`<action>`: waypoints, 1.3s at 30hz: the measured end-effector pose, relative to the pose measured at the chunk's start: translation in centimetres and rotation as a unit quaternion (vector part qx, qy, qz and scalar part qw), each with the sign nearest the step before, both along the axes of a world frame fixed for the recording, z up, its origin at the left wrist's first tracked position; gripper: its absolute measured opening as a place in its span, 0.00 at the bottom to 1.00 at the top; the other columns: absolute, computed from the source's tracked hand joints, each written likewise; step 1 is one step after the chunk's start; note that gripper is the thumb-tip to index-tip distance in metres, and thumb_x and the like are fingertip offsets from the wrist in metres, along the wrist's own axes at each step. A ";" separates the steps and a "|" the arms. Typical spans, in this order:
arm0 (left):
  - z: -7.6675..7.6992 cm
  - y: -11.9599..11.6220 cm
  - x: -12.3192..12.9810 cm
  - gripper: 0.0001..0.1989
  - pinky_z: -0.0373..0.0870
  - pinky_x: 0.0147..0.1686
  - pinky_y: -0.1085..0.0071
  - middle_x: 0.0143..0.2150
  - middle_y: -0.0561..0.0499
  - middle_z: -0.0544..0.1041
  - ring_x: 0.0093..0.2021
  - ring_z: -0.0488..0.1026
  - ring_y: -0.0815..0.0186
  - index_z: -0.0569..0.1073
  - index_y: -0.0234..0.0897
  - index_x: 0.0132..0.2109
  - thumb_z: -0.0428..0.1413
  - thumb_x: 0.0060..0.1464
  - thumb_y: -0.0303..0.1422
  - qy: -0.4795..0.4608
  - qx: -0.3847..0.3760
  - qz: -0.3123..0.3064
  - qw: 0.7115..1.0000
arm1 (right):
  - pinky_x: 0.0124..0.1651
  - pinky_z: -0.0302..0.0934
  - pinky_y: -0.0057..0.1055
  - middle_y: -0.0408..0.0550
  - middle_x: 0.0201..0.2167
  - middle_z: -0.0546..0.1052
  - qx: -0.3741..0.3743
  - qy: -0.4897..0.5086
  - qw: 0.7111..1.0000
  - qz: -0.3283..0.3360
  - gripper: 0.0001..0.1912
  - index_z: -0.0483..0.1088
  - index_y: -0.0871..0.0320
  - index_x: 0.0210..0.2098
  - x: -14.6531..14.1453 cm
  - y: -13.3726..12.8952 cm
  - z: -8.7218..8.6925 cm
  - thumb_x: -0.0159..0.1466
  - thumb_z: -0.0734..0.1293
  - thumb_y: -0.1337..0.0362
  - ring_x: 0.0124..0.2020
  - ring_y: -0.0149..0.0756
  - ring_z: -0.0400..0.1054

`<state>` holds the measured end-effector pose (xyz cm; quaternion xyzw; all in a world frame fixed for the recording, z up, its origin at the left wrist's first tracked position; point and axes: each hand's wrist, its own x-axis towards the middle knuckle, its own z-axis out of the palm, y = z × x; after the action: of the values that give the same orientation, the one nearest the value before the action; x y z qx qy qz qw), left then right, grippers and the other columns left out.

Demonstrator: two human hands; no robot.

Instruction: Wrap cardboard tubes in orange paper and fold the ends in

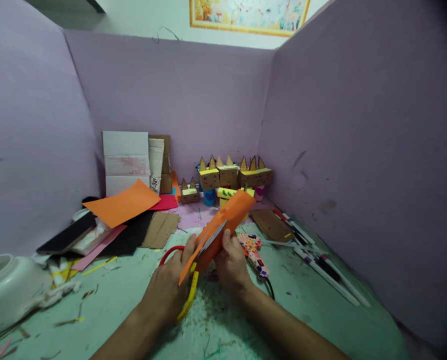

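My left hand [171, 282] is closed around the scissors [213, 237], which have one red and one yellow handle. The blades point up and to the right, lying across a folded or curled piece of orange paper [238, 206]. A narrow strip of that paper hangs to the left of the blades, over the handles. My right hand [233, 262] pinches the lower right edge of the paper, thumb on top. Just beyond the right hand lies a flower-patterned glue gun [254, 255] with a black cord.
Left are an orange sheet [124, 204], a cardboard piece [161, 230] and a white pot [6, 292]. Small cardboard boxes with pointed ears [208, 179] stand at the back. Several markers [326, 275] lie right, by a brown board [270, 225]. Lilac walls [171, 90] enclose the table.
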<state>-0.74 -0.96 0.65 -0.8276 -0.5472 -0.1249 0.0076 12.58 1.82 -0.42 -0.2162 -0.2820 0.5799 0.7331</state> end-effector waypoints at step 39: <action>2.7 2.3 -5.7 0.24 0.64 0.32 0.72 0.39 0.51 0.75 0.31 0.69 0.66 0.68 0.43 0.55 0.52 0.48 0.30 -0.142 -0.081 -0.070 0.984 | 0.42 0.62 0.27 0.39 0.34 0.73 0.041 0.008 0.974 -0.224 0.18 0.67 0.55 0.39 4.8 2.6 2.8 0.54 0.70 0.52 0.37 0.30 0.67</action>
<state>-6.40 1.31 3.30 -0.8358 -0.4913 -0.1971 -0.1459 17.34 4.38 2.34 -0.2388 -0.2439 0.3907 0.8549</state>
